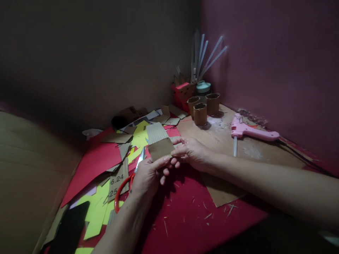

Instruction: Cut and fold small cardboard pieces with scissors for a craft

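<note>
A small rectangular piece of brown cardboard point(160, 149) is held up between both hands over the red tabletop. My left hand point(152, 174) is closed on its lower edge, thumb on top and fingers beneath. My right hand point(189, 151) pinches its right side and near corner. Behind it lies a ribbed grey-brown cardboard piece point(157, 132); whether the two touch I cannot tell. Scissors with red handles point(124, 190) lie just left of my left hand, blades pointing away and partly hidden by that hand.
A pink glue gun point(253, 132) rests on a brown board point(267, 157) at right. Small cardboard cups point(200, 114), a teal-lidded jar point(203, 87) and clear glue sticks point(212, 56) stand at the back. Red paper point(92, 165), yellow paper point(96, 208) and a black flat object point(70, 225) lie left.
</note>
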A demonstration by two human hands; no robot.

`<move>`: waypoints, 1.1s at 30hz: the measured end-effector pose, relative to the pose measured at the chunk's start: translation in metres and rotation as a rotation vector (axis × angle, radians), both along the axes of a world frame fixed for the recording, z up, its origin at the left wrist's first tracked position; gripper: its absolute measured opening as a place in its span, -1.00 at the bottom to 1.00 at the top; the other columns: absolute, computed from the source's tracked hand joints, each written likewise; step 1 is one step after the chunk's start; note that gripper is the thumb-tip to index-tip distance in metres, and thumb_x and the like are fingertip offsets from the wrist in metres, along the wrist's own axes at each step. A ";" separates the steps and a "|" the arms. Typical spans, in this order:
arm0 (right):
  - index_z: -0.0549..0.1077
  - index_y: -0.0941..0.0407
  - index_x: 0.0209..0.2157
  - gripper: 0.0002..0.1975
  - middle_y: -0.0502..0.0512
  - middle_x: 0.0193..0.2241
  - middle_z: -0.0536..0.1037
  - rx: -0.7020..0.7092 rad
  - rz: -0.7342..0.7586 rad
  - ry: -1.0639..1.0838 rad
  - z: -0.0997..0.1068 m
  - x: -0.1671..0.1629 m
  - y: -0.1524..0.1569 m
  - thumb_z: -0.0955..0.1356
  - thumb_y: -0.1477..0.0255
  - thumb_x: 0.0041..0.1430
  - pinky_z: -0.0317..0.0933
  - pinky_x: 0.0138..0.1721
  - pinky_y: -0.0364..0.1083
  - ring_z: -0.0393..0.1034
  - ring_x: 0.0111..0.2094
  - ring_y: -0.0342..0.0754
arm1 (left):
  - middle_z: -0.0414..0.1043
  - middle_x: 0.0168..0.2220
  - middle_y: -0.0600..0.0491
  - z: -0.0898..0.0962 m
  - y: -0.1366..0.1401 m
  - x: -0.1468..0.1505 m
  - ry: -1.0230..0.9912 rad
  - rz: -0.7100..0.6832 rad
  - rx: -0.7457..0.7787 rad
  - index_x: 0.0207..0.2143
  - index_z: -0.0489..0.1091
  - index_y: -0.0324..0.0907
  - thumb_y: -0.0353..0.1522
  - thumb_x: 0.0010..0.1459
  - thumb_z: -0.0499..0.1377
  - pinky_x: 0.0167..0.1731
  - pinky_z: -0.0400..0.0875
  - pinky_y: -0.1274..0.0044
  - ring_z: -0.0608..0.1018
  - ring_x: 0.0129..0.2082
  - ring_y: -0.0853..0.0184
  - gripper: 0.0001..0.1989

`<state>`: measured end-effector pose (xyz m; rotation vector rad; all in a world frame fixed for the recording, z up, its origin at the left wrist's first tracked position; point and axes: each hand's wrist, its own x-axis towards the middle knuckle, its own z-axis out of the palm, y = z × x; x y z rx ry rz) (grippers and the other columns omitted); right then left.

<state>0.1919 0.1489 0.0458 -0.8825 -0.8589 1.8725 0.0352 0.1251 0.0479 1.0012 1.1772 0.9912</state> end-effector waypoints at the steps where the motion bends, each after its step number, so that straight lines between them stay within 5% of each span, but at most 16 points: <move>1: 0.28 0.18 -0.26 -0.73 -0.01 -0.64 0.43 -0.010 0.035 0.001 0.001 0.001 0.000 0.36 0.59 -0.05 0.25 -0.56 -0.17 0.39 -0.61 -0.13 | 0.39 -0.69 0.10 0.000 0.001 0.000 0.000 0.008 0.007 -0.53 0.53 -0.33 -0.32 -0.12 0.35 -0.85 0.16 0.73 0.29 -0.79 0.56 -0.80; 3: 0.37 0.22 -0.41 -0.89 0.06 -0.61 0.44 -0.008 0.122 -0.029 0.001 0.002 0.000 0.36 0.46 0.04 0.21 -0.60 -0.19 0.35 -0.62 -0.16 | 0.42 -0.67 0.08 -0.001 0.001 -0.001 0.001 0.022 0.019 -0.54 0.52 -0.31 -0.32 -0.15 0.36 -0.85 0.16 0.72 0.31 -0.77 0.54 -0.80; 6: 0.44 0.24 -0.54 -0.79 0.08 -0.62 0.44 0.065 0.233 -0.094 0.000 0.003 -0.002 0.39 0.39 0.04 0.09 -0.68 -0.23 0.24 -0.66 -0.24 | 0.36 -0.73 0.10 -0.002 0.001 0.000 0.007 0.025 0.028 -0.59 0.49 -0.31 -0.32 -0.16 0.35 -0.85 0.15 0.70 0.30 -0.79 0.52 -0.80; 10: 0.41 0.20 -0.60 -0.81 0.02 -0.65 0.43 0.070 0.191 -0.121 -0.005 0.002 -0.001 0.46 0.45 -0.06 0.05 -0.72 -0.26 0.24 -0.68 -0.26 | 0.44 -0.63 0.01 -0.002 0.000 -0.001 0.013 -0.010 0.018 -0.53 0.51 -0.35 -0.31 -0.10 0.33 -0.83 0.16 0.69 0.35 -0.73 0.49 -0.77; 19: 0.39 0.17 -0.58 -0.78 -0.01 -0.66 0.43 0.059 0.135 -0.177 -0.008 0.006 0.004 0.50 0.42 -0.10 0.05 -0.74 -0.27 0.25 -0.70 -0.26 | 0.35 -0.68 0.12 0.001 0.000 -0.013 0.040 0.015 -0.004 -0.55 0.43 -0.29 -0.30 -0.01 0.32 -0.83 0.17 0.72 0.30 -0.75 0.53 -0.77; 33: 0.43 0.19 -0.54 -0.86 -0.01 -0.70 0.44 0.050 0.143 -0.199 -0.003 0.003 -0.003 0.45 0.47 -0.04 0.02 -0.76 -0.26 0.22 -0.72 -0.26 | 0.36 -0.71 0.12 0.004 -0.004 -0.006 0.038 -0.034 -0.049 -0.55 0.44 -0.29 -0.26 -0.16 0.40 -0.87 0.18 0.70 0.29 -0.82 0.53 -0.72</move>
